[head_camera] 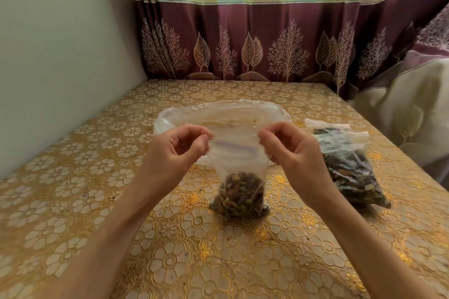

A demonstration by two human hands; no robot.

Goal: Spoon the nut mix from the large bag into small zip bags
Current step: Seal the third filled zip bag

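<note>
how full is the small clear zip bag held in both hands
Partly full: nut mix fills only the bottom of the small clear zip bag; left hand and right hand pinch its top.

The table (73, 201) wears a gold floral cloth. On it, near the centre, stands 1 small zip bag (239, 195) partly filled with nut mix, and just behind it at 12 o'clock lies the large clear bag (184, 114), crumpled. At 3 o'clock lie 2 filled zip bags (349, 172), overlapping.
</note>
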